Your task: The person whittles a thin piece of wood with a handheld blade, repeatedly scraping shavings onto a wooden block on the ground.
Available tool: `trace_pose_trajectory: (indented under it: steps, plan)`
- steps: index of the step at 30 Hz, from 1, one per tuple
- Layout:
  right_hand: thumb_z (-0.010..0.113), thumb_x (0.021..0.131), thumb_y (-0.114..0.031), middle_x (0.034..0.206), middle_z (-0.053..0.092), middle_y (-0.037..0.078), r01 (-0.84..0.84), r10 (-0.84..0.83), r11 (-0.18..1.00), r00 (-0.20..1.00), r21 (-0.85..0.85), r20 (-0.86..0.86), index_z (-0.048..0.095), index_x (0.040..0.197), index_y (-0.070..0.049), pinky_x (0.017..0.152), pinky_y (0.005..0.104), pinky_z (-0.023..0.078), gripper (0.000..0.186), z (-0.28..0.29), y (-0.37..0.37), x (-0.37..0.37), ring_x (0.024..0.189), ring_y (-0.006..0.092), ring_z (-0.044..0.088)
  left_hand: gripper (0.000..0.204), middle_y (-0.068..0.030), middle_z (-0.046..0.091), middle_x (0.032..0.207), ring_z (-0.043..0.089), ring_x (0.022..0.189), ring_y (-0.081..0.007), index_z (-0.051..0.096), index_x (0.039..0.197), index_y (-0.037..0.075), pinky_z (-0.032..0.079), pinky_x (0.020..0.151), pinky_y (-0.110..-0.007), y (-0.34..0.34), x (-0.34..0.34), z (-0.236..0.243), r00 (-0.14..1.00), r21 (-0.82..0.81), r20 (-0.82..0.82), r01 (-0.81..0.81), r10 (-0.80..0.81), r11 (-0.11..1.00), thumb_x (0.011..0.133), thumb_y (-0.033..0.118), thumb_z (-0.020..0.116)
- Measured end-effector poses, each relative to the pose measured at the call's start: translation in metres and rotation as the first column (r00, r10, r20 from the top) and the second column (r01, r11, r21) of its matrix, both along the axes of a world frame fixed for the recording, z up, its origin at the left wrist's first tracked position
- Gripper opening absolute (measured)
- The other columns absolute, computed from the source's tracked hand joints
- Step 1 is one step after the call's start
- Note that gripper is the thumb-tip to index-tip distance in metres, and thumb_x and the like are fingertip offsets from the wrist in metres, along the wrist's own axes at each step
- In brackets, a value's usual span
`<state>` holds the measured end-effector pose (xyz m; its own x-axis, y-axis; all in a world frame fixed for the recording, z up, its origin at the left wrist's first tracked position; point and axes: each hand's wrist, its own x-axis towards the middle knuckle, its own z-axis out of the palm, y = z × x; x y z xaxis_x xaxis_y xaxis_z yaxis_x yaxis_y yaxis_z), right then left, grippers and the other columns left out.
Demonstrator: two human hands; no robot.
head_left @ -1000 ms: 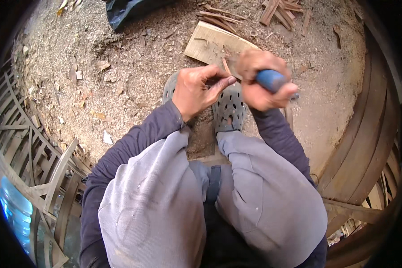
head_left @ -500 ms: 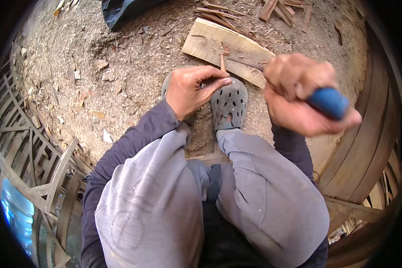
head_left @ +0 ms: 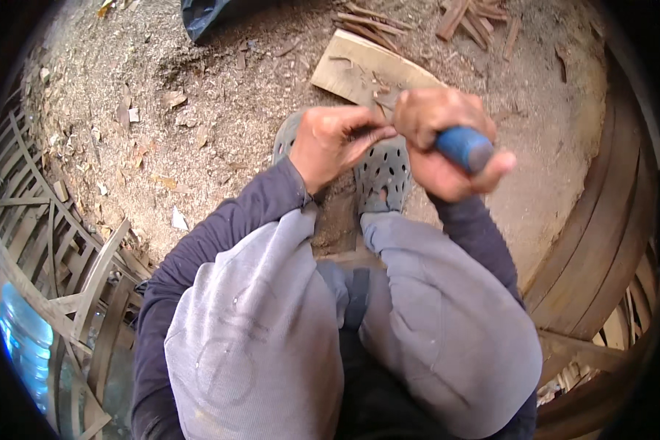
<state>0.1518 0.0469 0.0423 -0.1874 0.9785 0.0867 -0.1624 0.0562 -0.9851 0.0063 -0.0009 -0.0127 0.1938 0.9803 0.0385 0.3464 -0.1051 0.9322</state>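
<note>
My left hand [head_left: 336, 144] is closed in a pinch on a thin wooden strip, most of it hidden by the fingers. My right hand [head_left: 434, 121] wraps round the thick blue handle [head_left: 462, 145] of a bladed tool. Its blade is mostly hidden in this frame. The two hands are close together over my grey perforated clog [head_left: 386, 174]. Just beyond them, a pale wooden board [head_left: 342, 67] lies slanted on the ground, with small shavings on it.
Reddish wood strips [head_left: 462, 18] lie in a pile at the far side, near a dark plastic bag [head_left: 198, 18]. Wood slats [head_left: 33, 213] and a blue clear bottle [head_left: 26, 337] stand at left. Curved planks [head_left: 601, 220] line the right. Wood chips cover the ground.
My right hand has moved left and brought the blue-handled tool in beside the left hand. The left hand has shifted slightly right, still pinching the strip.
</note>
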Motion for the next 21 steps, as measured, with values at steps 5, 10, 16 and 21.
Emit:
trace_pose_trajectory:
  steps: [5, 10, 16, 21]
  plan:
    - [0.032, 0.084, -0.088, 0.057, 0.043, 0.005, -0.204, 0.227, 0.974, 0.916, 0.102, -0.33, 0.041, 0.058, -0.006, 0.048, 0.0348, 0.034, 0.086, 0.009, 0.006, 0.026, 0.049, 0.0186, 0.042, 0.012, -0.0116, 0.073, 0.08, 0.072, 0.07, -0.022, 0.074, 0.089, 0.004, 0.056, 0.062, -0.03, 0.007, 0.001, 0.004, 0.999, -0.053, 0.042, -0.029, 0.032, 0.998, 0.079, 0.008, 0.079]
    - [0.032, 0.08, -0.091, 0.056, 0.041, 0.005, 0.032, -0.05, 0.994, 0.983, -0.105, -0.175, 0.046, 0.062, -0.004, 0.049, 0.0342, 0.034, 0.09, -0.005, -0.004, 0.008, 0.048, 0.0193, 0.039, 0.013, -0.0112, 0.073, 0.079, 0.072, 0.068, -0.0197, 0.074, 0.089, 0.003, 0.055, 0.06, -0.028, 0.003, -0.001, 0.002, 1.0, -0.014, -0.015, 0.012, -0.012, 1.0, 0.081, 0.011, 0.08]
    - [0.029, 0.084, -0.088, 0.056, 0.041, 0.006, 0.067, -0.07, 0.996, 0.996, -0.067, -0.048, 0.047, 0.065, -0.005, 0.046, 0.0339, 0.03, 0.086, -0.034, 0.001, 0.004, 0.047, 0.0189, 0.035, 0.013, -0.0101, 0.073, 0.078, 0.071, 0.066, -0.0169, 0.075, 0.089, 0.004, 0.055, 0.059, -0.028, 0.003, 0.003, -0.003, 1.0, -0.029, 0.03, 0.007, -0.006, 1.0, 0.082, 0.013, 0.08]
    - [0.034, 0.081, -0.089, 0.054, 0.036, 0.006, -0.085, 0.128, 0.983, 0.95, 0.161, -0.285, 0.046, 0.068, -0.006, 0.046, 0.034, 0.026, 0.085, 0.001, 0.013, 0.026, 0.047, 0.0176, 0.031, 0.014, -0.0094, 0.074, 0.078, 0.07, 0.066, -0.0152, 0.076, 0.088, 0.004, 0.055, 0.059, -0.027, 0.005, 0.0, -0.004, 0.996, -0.07, 0.071, -0.043, 0.048, 0.997, 0.081, 0.014, 0.082]
